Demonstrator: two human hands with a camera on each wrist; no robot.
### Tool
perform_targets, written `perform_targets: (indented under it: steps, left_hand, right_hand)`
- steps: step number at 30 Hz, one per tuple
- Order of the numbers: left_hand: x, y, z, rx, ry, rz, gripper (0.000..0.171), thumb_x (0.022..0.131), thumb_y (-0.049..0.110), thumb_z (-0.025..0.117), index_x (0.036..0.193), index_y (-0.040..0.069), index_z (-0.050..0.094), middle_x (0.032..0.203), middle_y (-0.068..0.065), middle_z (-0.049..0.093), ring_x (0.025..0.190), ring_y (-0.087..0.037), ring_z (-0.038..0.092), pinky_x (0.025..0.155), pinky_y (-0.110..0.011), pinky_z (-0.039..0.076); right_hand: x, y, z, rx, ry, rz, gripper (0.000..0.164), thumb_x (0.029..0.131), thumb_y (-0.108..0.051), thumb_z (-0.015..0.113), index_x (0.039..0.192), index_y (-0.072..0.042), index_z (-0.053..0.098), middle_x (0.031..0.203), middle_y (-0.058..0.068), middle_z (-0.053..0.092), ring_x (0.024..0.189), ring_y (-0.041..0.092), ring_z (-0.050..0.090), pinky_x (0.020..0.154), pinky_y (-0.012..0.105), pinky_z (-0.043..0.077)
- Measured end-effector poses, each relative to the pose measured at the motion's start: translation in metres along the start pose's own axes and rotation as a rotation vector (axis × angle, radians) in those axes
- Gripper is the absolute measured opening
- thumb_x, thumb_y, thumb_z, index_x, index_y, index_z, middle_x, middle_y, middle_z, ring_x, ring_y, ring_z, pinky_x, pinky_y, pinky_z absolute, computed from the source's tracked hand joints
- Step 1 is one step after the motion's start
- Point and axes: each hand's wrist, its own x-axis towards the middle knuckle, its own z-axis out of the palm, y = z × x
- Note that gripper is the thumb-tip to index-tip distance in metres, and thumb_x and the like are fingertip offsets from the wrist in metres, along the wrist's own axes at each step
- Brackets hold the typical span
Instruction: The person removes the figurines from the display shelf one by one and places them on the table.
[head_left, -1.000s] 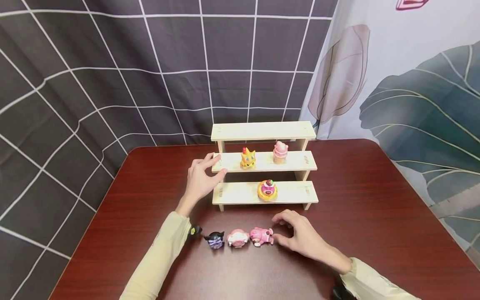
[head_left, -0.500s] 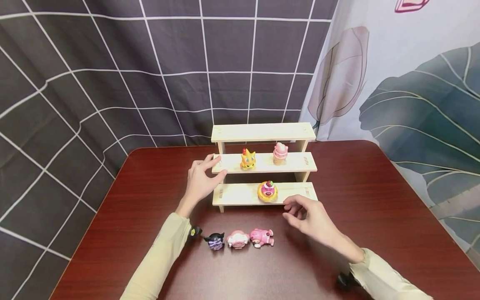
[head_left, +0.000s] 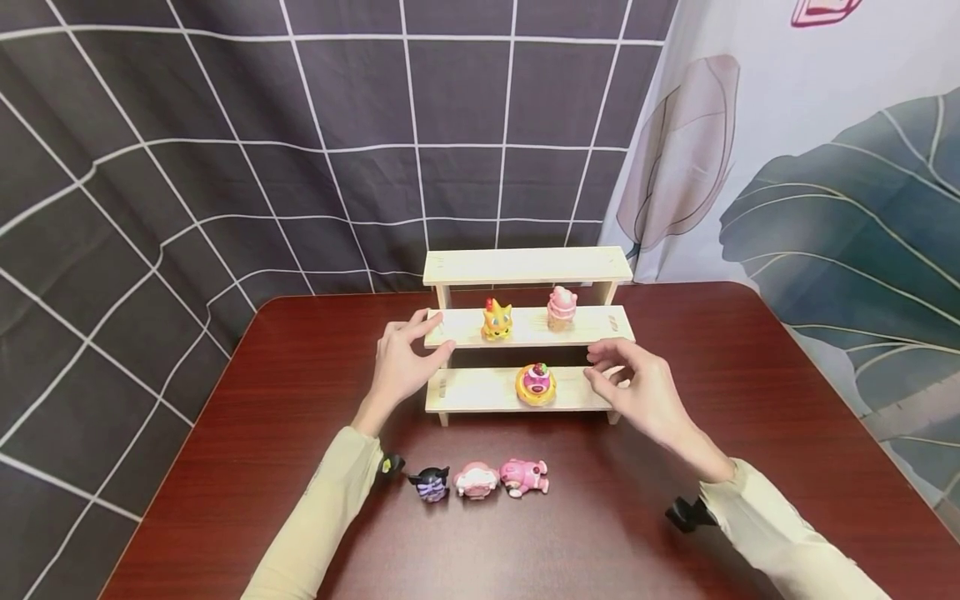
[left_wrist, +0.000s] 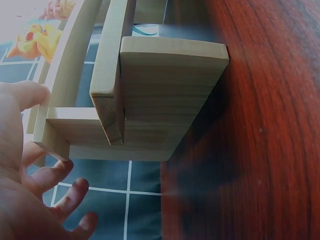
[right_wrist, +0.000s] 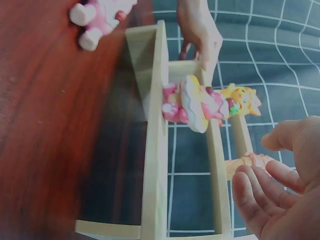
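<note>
At the left end of a three-tier wooden display shelf (head_left: 525,265), my left hand (head_left: 405,358) grips the middle tier (left_wrist: 47,120) between thumb and fingers. My right hand (head_left: 637,387) hovers by the shelf's right end, fingers loosely bent and holding nothing. On the middle tier stand a yellow star-shaped figurine (head_left: 497,321) and a pink ice-cream-cone figurine (head_left: 561,308). A pink figurine with a yellow ring (head_left: 536,385) sits on the bottom tier, just left of my right fingers.
In front of the shelf, three figurines lie in a row on the reddish-brown table (head_left: 600,533): a black-and-purple one (head_left: 430,485), a pink-and-white one (head_left: 476,481) and a pink bear-like one (head_left: 524,477). A dark grid-patterned curtain (head_left: 360,100) hangs behind.
My right hand has moved away from the pink bear-like figurine, up and to the right, to the shelf's right end. The left hand and the figurines have stayed put.
</note>
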Motion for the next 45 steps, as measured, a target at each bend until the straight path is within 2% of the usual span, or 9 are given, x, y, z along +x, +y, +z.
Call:
perform_targets:
  steps: [5, 9, 16, 21, 28, 37, 45]
  left_hand:
    - [0.0, 0.001, -0.001, -0.007, 0.006, 0.012, 0.048, 0.083, 0.031, 0.08, 0.127, 0.015, 0.071, 0.138, -0.014, 0.059, 0.108, -0.034, 0.052, 0.086, -0.053, 0.038]
    - [0.0, 0.001, 0.0, -0.008, 0.016, 0.026, 0.049, 0.082, 0.03, 0.081, 0.126, 0.014, 0.072, 0.137, -0.015, 0.059, 0.107, -0.035, 0.053, 0.086, -0.053, 0.038]
    - [0.0, 0.0, 0.0, -0.008, 0.016, 0.019, 0.049, 0.082, 0.031, 0.08, 0.127, 0.015, 0.072, 0.137, -0.014, 0.059, 0.107, -0.034, 0.052, 0.085, -0.052, 0.038]
    - [0.0, -0.001, 0.001, -0.019, 0.021, 0.02, 0.049, 0.082, 0.031, 0.081, 0.127, 0.015, 0.072, 0.137, -0.014, 0.06, 0.107, -0.034, 0.052, 0.086, -0.053, 0.038]
    - [0.0, -0.002, 0.001, -0.01, 0.016, 0.022, 0.049, 0.082, 0.032, 0.08, 0.127, 0.015, 0.071, 0.137, -0.013, 0.06, 0.107, -0.033, 0.052, 0.086, -0.052, 0.038]
    - [0.0, -0.003, 0.002, -0.007, 0.015, 0.025, 0.049, 0.082, 0.032, 0.08, 0.128, 0.016, 0.071, 0.138, -0.013, 0.059, 0.107, -0.033, 0.052, 0.087, -0.052, 0.038]
    - [0.001, -0.005, 0.003, -0.004, 0.012, 0.023, 0.049, 0.082, 0.032, 0.08, 0.128, 0.016, 0.071, 0.138, -0.013, 0.059, 0.107, -0.033, 0.052, 0.086, -0.052, 0.038]
  right_hand:
    - [0.012, 0.004, 0.002, -0.036, 0.043, -0.003, 0.031, 0.075, 0.011, 0.079, 0.102, 0.002, 0.067, 0.088, 0.01, 0.07, 0.072, 0.01, 0.064, 0.059, 0.022, 0.05]
    - [0.021, 0.007, 0.005, -0.038, 0.08, 0.029, 0.031, 0.077, 0.008, 0.078, 0.106, 0.002, 0.066, 0.093, 0.011, 0.07, 0.075, 0.013, 0.066, 0.061, 0.019, 0.049]
    - [0.035, 0.009, 0.01, 0.034, 0.13, 0.088, 0.034, 0.081, 0.009, 0.075, 0.112, 0.006, 0.064, 0.107, 0.018, 0.068, 0.085, 0.03, 0.069, 0.066, 0.015, 0.05]
    - [0.043, 0.01, 0.015, 0.061, 0.124, 0.09, 0.037, 0.08, 0.007, 0.076, 0.114, 0.007, 0.062, 0.112, 0.021, 0.066, 0.088, 0.034, 0.07, 0.066, 0.012, 0.049]
    - [0.05, 0.012, 0.019, 0.019, 0.117, 0.091, 0.044, 0.08, 0.004, 0.078, 0.12, 0.007, 0.06, 0.115, 0.02, 0.063, 0.089, 0.034, 0.07, 0.064, 0.01, 0.047]
    - [0.056, 0.015, 0.02, -0.005, 0.075, 0.085, 0.049, 0.079, 0.004, 0.078, 0.124, 0.005, 0.058, 0.117, 0.02, 0.064, 0.091, 0.035, 0.069, 0.065, 0.018, 0.048]
    - [0.061, 0.017, 0.022, -0.013, 0.043, 0.073, 0.049, 0.08, 0.001, 0.078, 0.124, 0.004, 0.058, 0.112, 0.02, 0.065, 0.09, 0.035, 0.069, 0.064, 0.02, 0.048]
